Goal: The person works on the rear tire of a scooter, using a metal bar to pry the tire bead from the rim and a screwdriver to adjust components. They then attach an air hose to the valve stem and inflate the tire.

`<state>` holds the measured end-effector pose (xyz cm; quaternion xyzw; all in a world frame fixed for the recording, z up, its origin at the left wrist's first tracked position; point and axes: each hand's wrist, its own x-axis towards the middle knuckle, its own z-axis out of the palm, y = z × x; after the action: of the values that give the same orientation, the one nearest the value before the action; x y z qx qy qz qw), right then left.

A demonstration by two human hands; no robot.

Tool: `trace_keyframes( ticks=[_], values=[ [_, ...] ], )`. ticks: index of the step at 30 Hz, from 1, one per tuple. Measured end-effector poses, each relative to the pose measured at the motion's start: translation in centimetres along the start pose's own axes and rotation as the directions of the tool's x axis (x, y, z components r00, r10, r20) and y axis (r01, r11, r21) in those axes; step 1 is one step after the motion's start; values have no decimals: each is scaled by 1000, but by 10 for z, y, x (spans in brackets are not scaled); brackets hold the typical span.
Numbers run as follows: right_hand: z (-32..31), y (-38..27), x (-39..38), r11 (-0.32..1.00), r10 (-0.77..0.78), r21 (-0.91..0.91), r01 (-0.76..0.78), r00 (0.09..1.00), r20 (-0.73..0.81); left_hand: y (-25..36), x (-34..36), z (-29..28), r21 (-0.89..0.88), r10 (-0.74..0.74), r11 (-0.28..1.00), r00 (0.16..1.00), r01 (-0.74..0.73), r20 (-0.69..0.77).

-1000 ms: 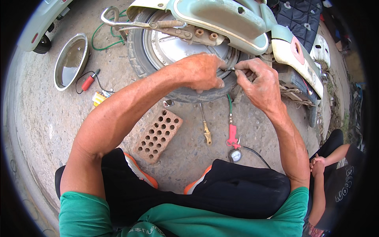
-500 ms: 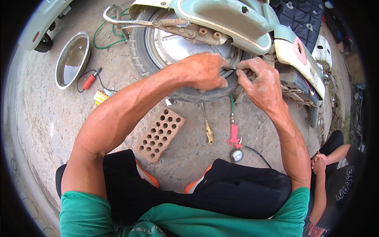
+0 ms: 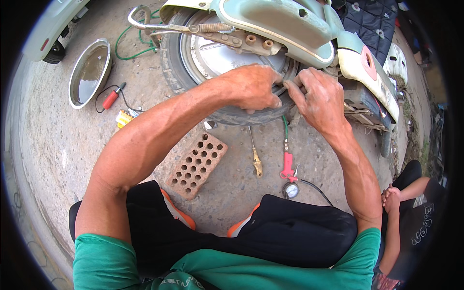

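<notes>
A scooter's wheel lies on its side before me, its black tyre (image 3: pixel 175 72) around a silver metal hub (image 3: pixel 227 57). My left hand (image 3: pixel 256 88) is over the near rim, fingers curled and the fingertips meeting at the rim's right part. Against them my right hand (image 3: pixel 319 95) closes in a pinch, thumb and forefinger together. Whatever is between the fingertips is covered by the fingers. Below the tyre lies a screwdriver (image 3: pixel 257 166) with a yellowish handle. Beside it is a red tyre inflator (image 3: pixel 288 164) with a round gauge (image 3: pixel 291 190) and a green hose.
A perforated brick (image 3: pixel 199 166) lies between my knees and the wheel. At the left stand a metal basin (image 3: pixel 90 72) of murky water and a red-handled tool (image 3: pixel 110 100) with a cord. The scooter body (image 3: pixel 275 24) overhangs the wheel. Another person's clasped hands (image 3: pixel 391 197) are at right.
My right hand has turned over at the rim, its fingers curling further down. The small dark piece that showed between the fingertips is now hidden. My left hand stays nearly in place.
</notes>
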<state>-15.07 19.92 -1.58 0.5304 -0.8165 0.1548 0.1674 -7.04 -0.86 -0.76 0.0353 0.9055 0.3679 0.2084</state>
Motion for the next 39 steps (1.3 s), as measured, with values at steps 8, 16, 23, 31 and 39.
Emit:
trace_keyframes(
  ticks=[8, 16, 23, 31, 39],
  values=[
    [18, 1, -3, 1000, 23, -15, -22, 1000, 9, -1, 8, 11, 96, 39, 995, 987, -24, -155],
    [23, 7, -8, 990, 120, 75, -120, 993, 6, 1, 18, 57, 84, -21, 993, 839, 79, -544],
    [27, 8, -8, 910, 140, 400, -109, 989, -49, 4, 17, 56, 47, -62, 994, 853, 101, -518],
    [18, 11, -8, 909, 5, 416, -26, 999, 52, -5, 2, 16, -10, 13, 1000, 989, -14, -145],
    [15, 12, -7, 909, 33, 414, -55, 998, 61, 2, -5, 7, -110, -62, 992, 997, 57, -36]
  ],
)
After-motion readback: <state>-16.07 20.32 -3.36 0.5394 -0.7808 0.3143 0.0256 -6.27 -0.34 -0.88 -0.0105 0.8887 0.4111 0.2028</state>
